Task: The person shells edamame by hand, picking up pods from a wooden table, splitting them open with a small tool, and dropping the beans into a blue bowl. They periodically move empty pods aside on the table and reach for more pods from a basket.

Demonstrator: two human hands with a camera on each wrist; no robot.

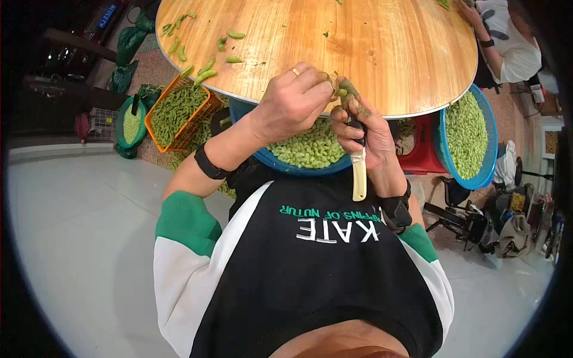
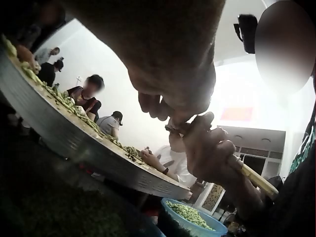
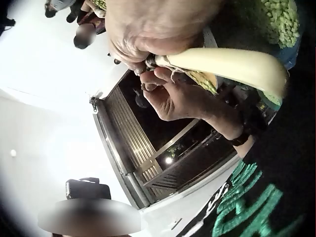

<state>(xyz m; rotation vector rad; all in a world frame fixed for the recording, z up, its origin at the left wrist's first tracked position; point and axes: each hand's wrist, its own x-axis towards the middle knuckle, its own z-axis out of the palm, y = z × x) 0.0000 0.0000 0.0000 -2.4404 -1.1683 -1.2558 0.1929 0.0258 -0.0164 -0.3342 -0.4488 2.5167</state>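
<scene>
Left hand (image 1: 292, 100): pinching a pod (image 1: 342, 93)
Right hand (image 1: 375, 132): gripping a knife (image 1: 359, 178)
Beans (image 1: 307, 149): in basin (image 1: 301, 172) below both hands

Seemingly a shared food-preparation room: people (image 2: 90, 102) around a wooden desk (image 1: 382, 53), blue basket (image 1: 492, 146) of beans (image 1: 465, 134) right, orange crate (image 1: 205, 110) of pods (image 1: 177, 113) left

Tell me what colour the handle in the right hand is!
The handle is pale cream, clearest in the right wrist view.

Head: high beside round wood-grained tabletop (image 1: 382, 53), facing down
Left wrist: close beside tabletop, facing across it
Right wrist: close beside tabletop, facing upward
All share: curved cream handle (image 1: 359, 178)
</scene>
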